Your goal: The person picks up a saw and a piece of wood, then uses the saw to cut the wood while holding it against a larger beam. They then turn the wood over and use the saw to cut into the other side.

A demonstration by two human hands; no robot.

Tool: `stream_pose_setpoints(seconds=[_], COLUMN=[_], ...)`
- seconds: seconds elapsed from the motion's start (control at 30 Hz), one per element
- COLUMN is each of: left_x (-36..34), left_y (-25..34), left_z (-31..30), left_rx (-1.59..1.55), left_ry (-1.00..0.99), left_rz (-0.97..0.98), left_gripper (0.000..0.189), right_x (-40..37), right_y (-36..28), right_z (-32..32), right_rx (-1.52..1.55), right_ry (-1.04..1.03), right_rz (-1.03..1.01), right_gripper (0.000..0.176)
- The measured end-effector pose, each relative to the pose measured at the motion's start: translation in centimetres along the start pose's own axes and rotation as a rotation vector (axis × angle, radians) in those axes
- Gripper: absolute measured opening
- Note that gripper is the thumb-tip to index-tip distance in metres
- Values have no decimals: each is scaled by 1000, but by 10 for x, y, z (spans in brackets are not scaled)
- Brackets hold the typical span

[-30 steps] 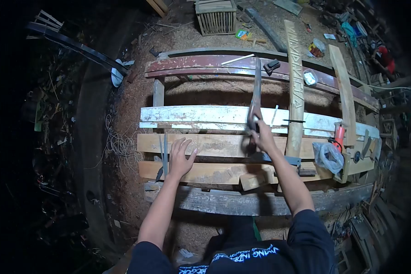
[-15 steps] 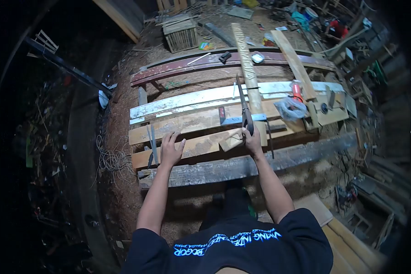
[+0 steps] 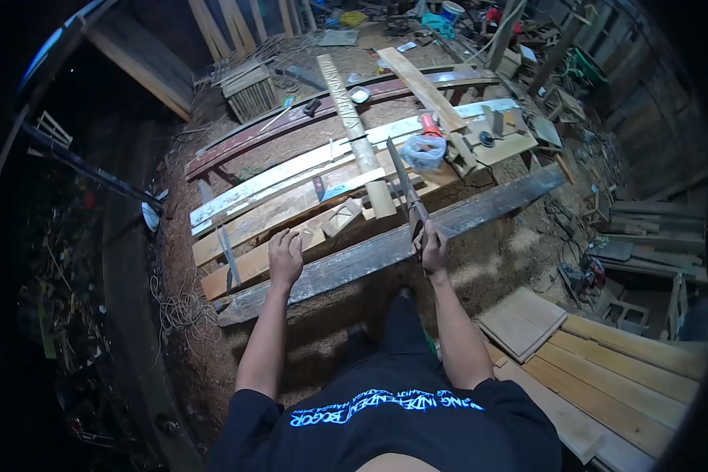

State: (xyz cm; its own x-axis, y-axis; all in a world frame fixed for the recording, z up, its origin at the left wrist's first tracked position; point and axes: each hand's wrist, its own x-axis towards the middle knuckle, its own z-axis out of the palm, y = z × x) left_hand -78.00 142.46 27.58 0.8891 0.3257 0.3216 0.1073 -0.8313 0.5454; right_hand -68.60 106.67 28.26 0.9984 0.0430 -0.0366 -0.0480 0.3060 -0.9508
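Observation:
My right hand (image 3: 433,248) is wrapped round the handle of a handsaw (image 3: 405,182), whose blade points up and away over the bench edge. My left hand (image 3: 285,256) rests by the near light plank (image 3: 250,266), fingers extended and holding nothing. Just beyond it lies a small wood block (image 3: 341,217). A square with a metal blade (image 3: 346,188) lies across the planks. The long carved board (image 3: 338,98) reaches from the near planks over the far maroon bench. Left of my left hand lies a grey metal tool (image 3: 227,250).
A red object (image 3: 429,124) and a clear plastic bag (image 3: 423,153) lie on the right of the bench. A weathered beam (image 3: 480,203) runs along the near edge. Stacked boards (image 3: 621,370) fill the lower right, and tangled cord (image 3: 182,307) lies at left.
The view has shifted, so the bench appears further left and tilted. My right hand and the saw have moved back from the wood block, over the near beam.

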Motion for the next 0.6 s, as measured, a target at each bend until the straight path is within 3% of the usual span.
stream_pose_setpoints(seconds=[0.27,0.37,0.53,0.6], left_x=[47,63,85,93], left_y=[125,190,306,347], left_z=[100,154,249,282], left_rx=[-74,-110,-128,-221], left_ry=[10,-58,-134,-207], left_rz=[204,140,233,133], left_gripper=[7,6,9,11], right_x=[13,31,52,58], right_y=[-71,-88,-123,-142], right_z=[-143,-214,-329,-371], right_rx=[93,116,75,39], right_ry=[181,188,305,377], right_rz=[61,70,48,78], right_gripper=[55,54,55,55])
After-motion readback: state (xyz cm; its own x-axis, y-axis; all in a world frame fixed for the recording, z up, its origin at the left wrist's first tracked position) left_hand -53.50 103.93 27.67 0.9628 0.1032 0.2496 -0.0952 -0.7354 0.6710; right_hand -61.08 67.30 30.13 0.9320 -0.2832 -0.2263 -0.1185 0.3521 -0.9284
